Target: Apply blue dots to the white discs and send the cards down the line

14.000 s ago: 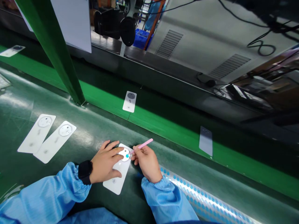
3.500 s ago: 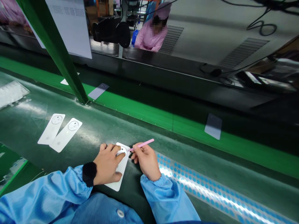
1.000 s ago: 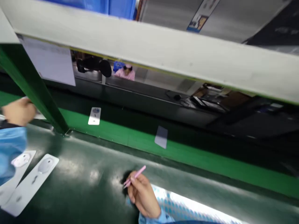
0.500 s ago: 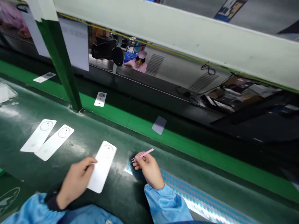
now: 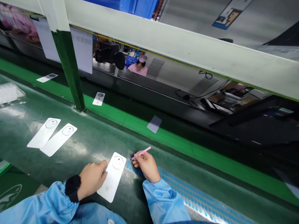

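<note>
My left hand (image 5: 92, 179) lies beside a white phone-shaped panel (image 5: 111, 182) on the green bench. Its thumb and forefinger are apart; the thumb tip is at the panel's left edge, and the other fingers are curled and partly hidden. Near the panel's far end is a round outline with small dark holes. Pink tweezers (image 5: 144, 151) are pinched in my right hand (image 5: 148, 166). Their tips point left and down at the near end of a clear strip with rows of blue round dots (image 5: 187, 189); whether they hold a dot cannot be made out.
Two similar white panels (image 5: 58, 140) overlap at the left. Behind them stands a clear tray (image 5: 10, 93). More panels lie on a green belt (image 5: 130, 123) beyond the bench edge. A green and white post (image 5: 72, 68) rises at the belt. People in pink sit across the line.
The white panel has shifted right and nearer to me along with my left hand, whose finger and thumb have spread off it. My right hand keeps the tweezers at the strip's end.
</note>
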### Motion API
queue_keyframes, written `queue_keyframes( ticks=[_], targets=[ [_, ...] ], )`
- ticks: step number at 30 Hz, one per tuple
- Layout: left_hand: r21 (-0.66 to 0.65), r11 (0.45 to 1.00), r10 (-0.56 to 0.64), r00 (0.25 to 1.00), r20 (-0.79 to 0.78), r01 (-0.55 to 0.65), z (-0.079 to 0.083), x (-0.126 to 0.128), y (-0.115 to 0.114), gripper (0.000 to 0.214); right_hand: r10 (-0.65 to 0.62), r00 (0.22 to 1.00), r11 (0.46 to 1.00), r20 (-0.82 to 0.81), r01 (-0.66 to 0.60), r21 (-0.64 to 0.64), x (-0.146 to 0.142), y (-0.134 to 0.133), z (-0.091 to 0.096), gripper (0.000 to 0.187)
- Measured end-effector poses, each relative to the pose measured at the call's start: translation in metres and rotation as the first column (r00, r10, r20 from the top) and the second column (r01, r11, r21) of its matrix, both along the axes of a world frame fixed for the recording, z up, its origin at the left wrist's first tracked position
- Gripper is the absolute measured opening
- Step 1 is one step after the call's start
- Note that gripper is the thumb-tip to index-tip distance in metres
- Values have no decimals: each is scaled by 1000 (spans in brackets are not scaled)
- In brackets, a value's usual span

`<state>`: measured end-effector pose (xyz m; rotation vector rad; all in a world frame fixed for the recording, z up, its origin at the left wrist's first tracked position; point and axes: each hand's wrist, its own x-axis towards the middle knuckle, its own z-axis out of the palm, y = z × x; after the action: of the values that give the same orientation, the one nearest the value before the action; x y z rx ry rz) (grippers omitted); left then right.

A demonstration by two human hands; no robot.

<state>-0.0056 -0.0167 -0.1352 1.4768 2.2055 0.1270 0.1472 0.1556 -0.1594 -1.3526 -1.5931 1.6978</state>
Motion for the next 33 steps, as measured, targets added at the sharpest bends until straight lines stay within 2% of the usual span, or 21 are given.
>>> queue_keyframes(
  ticks=[2, 4, 5, 7, 11, 16, 20, 24, 33],
  targets=[
    [65, 998, -9, 1000, 26, 7, -2, -3, 2, 18, -4, 1000, 1000, 4, 4, 0, 0, 0, 0, 38],
    [210, 977, -58, 997, 57, 45, -7, -8, 6, 16, 0, 1000, 1000, 13, 1, -2, -1, -1, 1, 38],
    [282, 957, -92, 994, 63, 71, -10, -10, 9, 19, 0, 1000, 1000, 17, 0, -4, -2, -2, 1, 38],
    [344, 930, -160, 985, 57, 131, -17, -14, 15, 33, -7, 1000, 1000, 19, 7, -19, -2, -2, 2, 40],
    [293, 933, -245, 965, 92, 209, -33, -18, 24, 57, -25, 999, 994, -28, 22, -106, -2, 1, 6, 47],
    [363, 910, -246, 965, 86, 200, -45, -16, 21, 52, -36, 996, 974, -80, 16, -227, 0, 0, 15, 58],
    [408, 890, -244, 968, 56, 201, -47, -14, 17, 53, -17, 996, 979, -93, -2, -205, -7, -15, 18, 57],
    [421, 885, -243, 969, 51, 200, -47, -13, 17, 54, 16, 997, 988, -72, -27, -153, -17, -29, 13, 55],
    [454, 866, -256, 966, 43, 209, -48, -12, 15, 52, 53, 998, 995, 27, -51, -82, -23, -27, 3, 41]
  ],
)
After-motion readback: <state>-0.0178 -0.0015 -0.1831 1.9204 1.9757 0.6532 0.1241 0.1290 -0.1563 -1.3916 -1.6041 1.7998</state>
